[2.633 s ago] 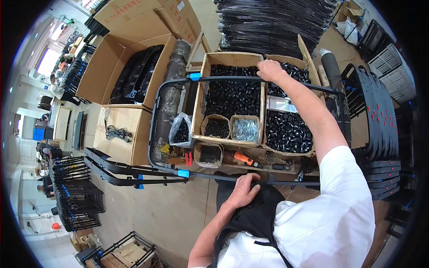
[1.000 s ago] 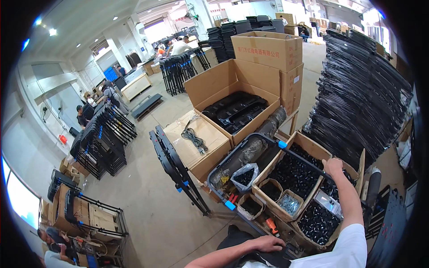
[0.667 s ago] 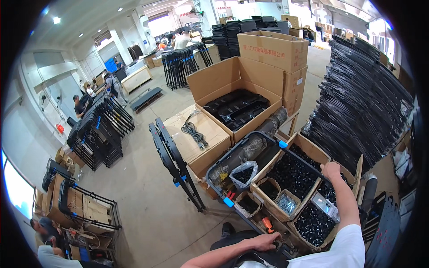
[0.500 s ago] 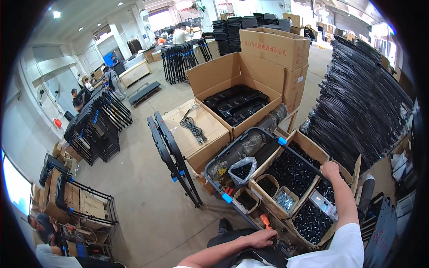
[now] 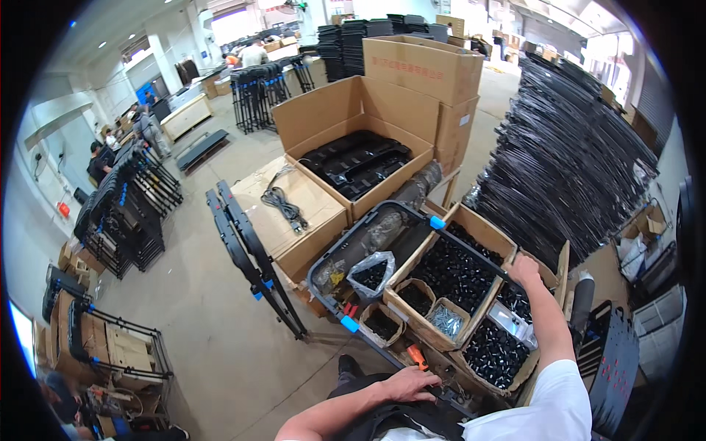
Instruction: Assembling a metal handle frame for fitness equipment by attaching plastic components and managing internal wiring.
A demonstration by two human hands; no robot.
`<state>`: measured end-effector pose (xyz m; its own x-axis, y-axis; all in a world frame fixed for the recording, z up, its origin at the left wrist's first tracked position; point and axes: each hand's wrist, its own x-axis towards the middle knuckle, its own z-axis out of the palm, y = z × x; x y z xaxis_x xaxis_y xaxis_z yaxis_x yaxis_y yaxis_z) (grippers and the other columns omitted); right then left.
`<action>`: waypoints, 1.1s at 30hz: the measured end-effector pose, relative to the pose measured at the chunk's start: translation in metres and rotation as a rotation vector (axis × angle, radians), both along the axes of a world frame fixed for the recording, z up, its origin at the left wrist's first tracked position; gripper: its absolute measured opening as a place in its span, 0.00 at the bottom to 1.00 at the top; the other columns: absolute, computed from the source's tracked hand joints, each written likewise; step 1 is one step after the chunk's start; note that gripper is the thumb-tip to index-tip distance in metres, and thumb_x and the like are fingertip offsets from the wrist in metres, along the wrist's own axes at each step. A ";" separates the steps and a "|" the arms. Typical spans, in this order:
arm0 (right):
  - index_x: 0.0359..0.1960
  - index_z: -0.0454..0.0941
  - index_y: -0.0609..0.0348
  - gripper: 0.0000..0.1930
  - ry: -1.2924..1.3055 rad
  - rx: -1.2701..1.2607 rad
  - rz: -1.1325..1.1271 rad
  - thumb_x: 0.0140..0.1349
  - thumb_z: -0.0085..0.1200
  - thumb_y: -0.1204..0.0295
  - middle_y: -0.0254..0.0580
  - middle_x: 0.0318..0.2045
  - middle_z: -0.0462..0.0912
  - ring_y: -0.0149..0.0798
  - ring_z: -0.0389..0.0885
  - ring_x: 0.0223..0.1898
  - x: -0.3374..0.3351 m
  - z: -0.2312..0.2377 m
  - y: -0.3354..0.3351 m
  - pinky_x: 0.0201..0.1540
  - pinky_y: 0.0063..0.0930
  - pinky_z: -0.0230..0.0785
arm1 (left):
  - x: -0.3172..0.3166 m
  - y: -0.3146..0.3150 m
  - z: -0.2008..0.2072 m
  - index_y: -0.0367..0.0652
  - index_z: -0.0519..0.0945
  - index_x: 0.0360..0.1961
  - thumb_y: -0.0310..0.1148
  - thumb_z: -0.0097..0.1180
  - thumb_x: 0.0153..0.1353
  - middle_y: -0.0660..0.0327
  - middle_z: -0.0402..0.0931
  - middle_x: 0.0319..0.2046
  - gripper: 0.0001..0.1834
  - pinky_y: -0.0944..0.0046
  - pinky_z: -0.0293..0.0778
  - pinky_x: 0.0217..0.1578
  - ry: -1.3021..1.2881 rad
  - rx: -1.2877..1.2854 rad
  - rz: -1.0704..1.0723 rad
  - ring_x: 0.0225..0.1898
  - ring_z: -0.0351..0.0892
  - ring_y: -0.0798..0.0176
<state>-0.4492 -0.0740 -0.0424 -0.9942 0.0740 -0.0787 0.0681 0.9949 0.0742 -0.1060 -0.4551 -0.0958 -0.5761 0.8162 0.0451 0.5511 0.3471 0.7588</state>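
Note:
A black tube frame [image 5: 382, 209] with blue corner pieces [image 5: 349, 324] lies across wooden bins of black plastic parts [image 5: 448, 275]. My right hand [image 5: 523, 270] is closed around the frame's far right leg, beside the bins; its fingertips are partly hidden. Close to my body, my left hand [image 5: 413, 384] lies with fingers spread near the end of the frame's other leg. Just beyond it is an orange-handled tool [image 5: 417, 357]. Silver screws [image 5: 446, 320] fill a small carton, and a clear plastic bag [image 5: 371, 273] holds dark small parts.
An open carton [image 5: 316, 117] of black moulded parts stands ahead, beside a box with a coiled cable [image 5: 283, 209] on top. Folded black legs [image 5: 254, 253] lean at its left. A tall stack of wrapped black panels [image 5: 566, 162] rises at right. Other people work far left.
The view has turned, so the scene sits further left and slightly higher. My left hand's fingers look more spread than before. My right hand stays on the frame.

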 end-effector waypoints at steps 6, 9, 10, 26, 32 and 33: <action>0.45 0.90 0.62 0.28 -0.067 0.051 0.043 0.72 0.53 0.46 0.58 0.48 0.91 0.57 0.90 0.54 0.005 0.019 -0.012 0.58 0.51 0.81 | 0.003 -0.001 0.003 0.52 0.75 0.66 0.54 0.53 0.77 0.54 0.81 0.52 0.25 0.50 0.72 0.60 0.103 -0.035 -0.021 0.54 0.81 0.47; 0.47 0.91 0.60 0.26 -0.063 0.064 -0.054 0.64 0.59 0.49 0.57 0.49 0.91 0.55 0.90 0.53 0.003 0.025 -0.022 0.57 0.47 0.82 | 0.003 0.000 -0.003 0.53 0.76 0.66 0.53 0.53 0.76 0.54 0.81 0.51 0.25 0.48 0.73 0.58 0.131 0.013 -0.006 0.54 0.81 0.46; 0.47 0.91 0.60 0.26 -0.087 0.080 -0.001 0.62 0.60 0.50 0.55 0.49 0.91 0.54 0.91 0.53 0.004 0.022 -0.019 0.56 0.46 0.83 | 0.001 0.001 -0.002 0.53 0.76 0.66 0.53 0.53 0.76 0.54 0.81 0.51 0.25 0.48 0.73 0.58 0.124 0.023 -0.018 0.54 0.81 0.46; 0.45 0.91 0.58 0.17 -0.324 0.377 0.205 0.56 0.59 0.71 0.58 0.47 0.91 0.56 0.90 0.53 -0.003 0.041 -0.008 0.56 0.50 0.83 | -0.006 -0.003 0.000 0.53 0.79 0.64 0.54 0.57 0.73 0.55 0.83 0.48 0.25 0.45 0.74 0.58 0.095 0.054 0.004 0.54 0.83 0.47; 0.44 0.91 0.60 0.16 -0.250 0.283 0.131 0.57 0.57 0.71 0.57 0.47 0.91 0.56 0.90 0.53 -0.005 0.037 -0.007 0.56 0.50 0.83 | -0.008 -0.005 0.003 0.55 0.79 0.65 0.54 0.57 0.73 0.56 0.83 0.49 0.25 0.45 0.74 0.60 0.062 0.041 0.006 0.55 0.82 0.47; 0.44 0.91 0.62 0.16 -0.118 0.183 0.073 0.58 0.57 0.71 0.59 0.47 0.90 0.56 0.90 0.53 -0.001 0.032 -0.007 0.58 0.51 0.82 | -0.004 -0.007 0.000 0.55 0.79 0.65 0.54 0.57 0.73 0.56 0.83 0.49 0.25 0.45 0.74 0.60 0.063 0.041 0.003 0.55 0.82 0.47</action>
